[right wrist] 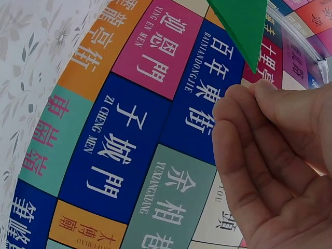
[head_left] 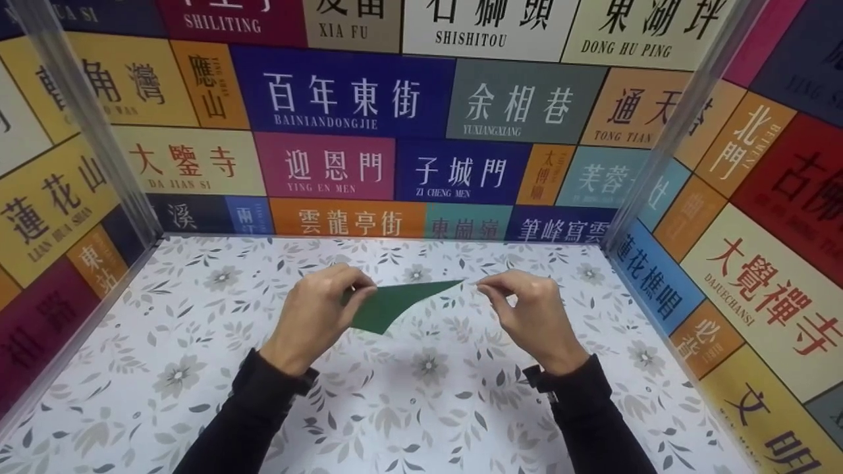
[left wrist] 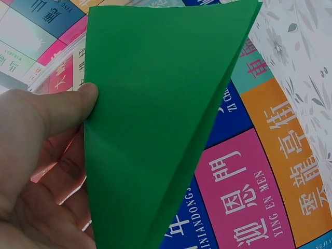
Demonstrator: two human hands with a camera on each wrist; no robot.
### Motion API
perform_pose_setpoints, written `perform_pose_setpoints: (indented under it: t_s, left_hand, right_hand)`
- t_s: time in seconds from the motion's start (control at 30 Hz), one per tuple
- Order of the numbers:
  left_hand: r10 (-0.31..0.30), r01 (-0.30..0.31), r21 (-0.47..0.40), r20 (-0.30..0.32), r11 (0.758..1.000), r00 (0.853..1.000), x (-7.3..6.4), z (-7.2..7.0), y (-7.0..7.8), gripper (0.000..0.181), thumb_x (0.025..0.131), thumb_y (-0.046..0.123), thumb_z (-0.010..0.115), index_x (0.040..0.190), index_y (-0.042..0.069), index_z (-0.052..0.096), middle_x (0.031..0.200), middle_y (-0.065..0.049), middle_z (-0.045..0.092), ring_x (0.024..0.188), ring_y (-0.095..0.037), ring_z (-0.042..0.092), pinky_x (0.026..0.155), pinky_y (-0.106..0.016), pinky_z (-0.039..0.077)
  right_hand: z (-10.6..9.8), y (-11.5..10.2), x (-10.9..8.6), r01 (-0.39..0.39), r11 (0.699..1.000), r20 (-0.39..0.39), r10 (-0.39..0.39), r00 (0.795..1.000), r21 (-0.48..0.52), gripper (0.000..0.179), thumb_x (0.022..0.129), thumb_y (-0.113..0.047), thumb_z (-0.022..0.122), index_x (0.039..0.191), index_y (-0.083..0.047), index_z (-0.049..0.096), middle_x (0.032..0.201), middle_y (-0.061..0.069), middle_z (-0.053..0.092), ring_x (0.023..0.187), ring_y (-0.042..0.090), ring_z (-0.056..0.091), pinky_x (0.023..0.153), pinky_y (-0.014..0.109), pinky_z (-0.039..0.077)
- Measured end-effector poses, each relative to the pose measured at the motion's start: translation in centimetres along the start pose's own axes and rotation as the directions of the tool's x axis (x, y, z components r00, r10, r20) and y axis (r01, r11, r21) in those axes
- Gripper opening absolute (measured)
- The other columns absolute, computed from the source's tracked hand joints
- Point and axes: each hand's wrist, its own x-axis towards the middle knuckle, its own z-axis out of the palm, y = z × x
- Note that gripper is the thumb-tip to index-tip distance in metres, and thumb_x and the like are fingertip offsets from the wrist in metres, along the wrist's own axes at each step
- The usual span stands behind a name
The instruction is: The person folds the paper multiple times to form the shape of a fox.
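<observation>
A folded sheet of green paper (head_left: 390,305) hangs over the table, held at its left edge by my left hand (head_left: 324,306). In the left wrist view the paper (left wrist: 150,104) narrows downward, with a slanted fold along its right side and the thumb (left wrist: 78,106) pressing its left edge. My right hand (head_left: 530,313) is just right of the paper's pointed tip, a small gap between them. Its fingers are curled, thumb close against the forefinger, holding nothing. The right wrist view shows the hand (right wrist: 280,161) just under the paper's green point (right wrist: 244,31).
Under both hands lies a white table cover (head_left: 431,408) printed with grey flowers and leaves. Panels with coloured place-name signs (head_left: 342,92) stand at the back and both sides. Clear upright strips (head_left: 665,138) line the back corners.
</observation>
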Motion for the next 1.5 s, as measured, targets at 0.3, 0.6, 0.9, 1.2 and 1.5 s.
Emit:
perform_pose_setpoints:
  t_s: [0.3,0.6,0.9,1.2,1.5]
  left_hand:
    - [0.023,-0.023,0.005,0.010,1.000,1.000,-0.1,0.2,0.3,0.006,0.103,0.015,0.091,0.105,0.014,0.085,0.100,-0.003,0.086,0.086,-0.018,0.080,0.076,-0.034,0.068]
    - [0.037,-0.038,0.010,0.025,0.999,0.999,-0.4,0.8,0.9,0.006,0.102,0.016,0.091,0.104,0.016,0.085,0.097,0.001,0.084,0.083,-0.014,0.077,0.073,-0.031,0.065]
    - [0.063,-0.064,0.007,0.066,0.998,0.996,-0.5,2.1,1.8,0.008,0.102,0.019,0.092,0.105,0.018,0.084,0.096,0.003,0.084,0.083,-0.014,0.078,0.071,-0.032,0.065]
    - [0.094,-0.094,0.004,0.067,0.996,0.993,-0.8,2.9,2.7,0.008,0.102,0.021,0.092,0.105,0.018,0.085,0.096,0.003,0.084,0.083,-0.014,0.079,0.069,-0.031,0.066]
    - [0.128,-0.128,-0.003,0.055,0.992,0.990,-1.2,3.5,3.2,0.009,0.101,0.020,0.093,0.103,0.019,0.084,0.095,0.004,0.081,0.084,-0.013,0.079,0.070,-0.030,0.066]
  right_hand:
    - [0.3,-1.0,0.2,0.011,1.000,-0.048,-0.010,0.999,0.016,0.012,0.102,-0.006,0.090,0.113,-0.011,0.089,0.104,0.002,0.088,0.095,0.016,0.084,0.086,0.032,0.070]
    - [1.7,-2.4,0.1,0.079,0.997,-0.030,-0.078,0.996,0.021,0.023,0.102,-0.009,0.091,0.124,-0.010,0.086,0.115,0.006,0.085,0.110,0.021,0.082,0.097,0.036,0.069]
    - [3.4,-3.9,-0.5,0.115,0.992,0.068,-0.118,0.991,0.049,0.028,0.106,-0.016,0.087,0.133,-0.012,0.083,0.124,0.005,0.082,0.118,0.020,0.081,0.099,0.033,0.070]
    - [4.5,-4.3,-1.0,0.117,0.992,0.106,-0.122,0.987,0.056,0.026,0.104,-0.015,0.089,0.129,-0.011,0.084,0.117,0.004,0.084,0.110,0.020,0.082,0.091,0.032,0.071]
    - [4.8,-4.5,-1.1,0.135,0.991,0.111,-0.137,0.984,0.027,0.010,0.104,-0.013,0.089,0.113,-0.013,0.086,0.102,0.002,0.082,0.096,0.017,0.080,0.081,0.033,0.069]
